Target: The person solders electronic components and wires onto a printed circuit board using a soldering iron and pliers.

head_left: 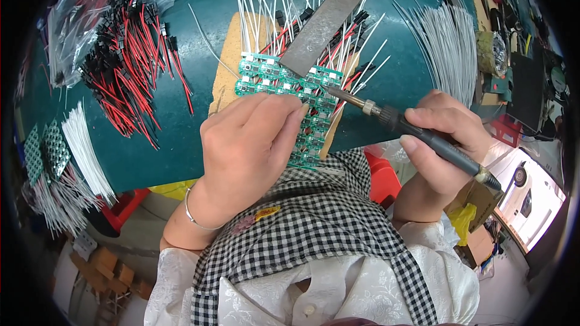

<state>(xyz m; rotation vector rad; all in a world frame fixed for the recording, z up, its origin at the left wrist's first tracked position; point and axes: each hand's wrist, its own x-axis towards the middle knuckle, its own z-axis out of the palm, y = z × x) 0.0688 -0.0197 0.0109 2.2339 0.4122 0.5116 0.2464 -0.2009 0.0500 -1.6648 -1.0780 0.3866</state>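
Observation:
In front of me a panel of small green circuit boards [263, 67] lies on a tan wooden board [225, 81]. White wires [251, 27] and red-black leads with black plugs stick out from its far side. A flat grey metal bar [332, 18] rests across the panel's far edge. My left hand [248, 136] is closed in a pinch over the panel's middle; what its fingertips hold is hidden. Gripped in my right hand [464, 125] is a soldering iron [436, 143], its tip pointing left at the panel's right part, close to the pinched fingers.
Red-black leads [133, 69] are heaped at the left by a clear plastic bag [75, 36]. White wires [86, 148] and wired green boards [57, 151] lie at the left edge. Grey-white wires [452, 45] are fanned out at the far right, near clutter. A lit screen [531, 199] stands at right.

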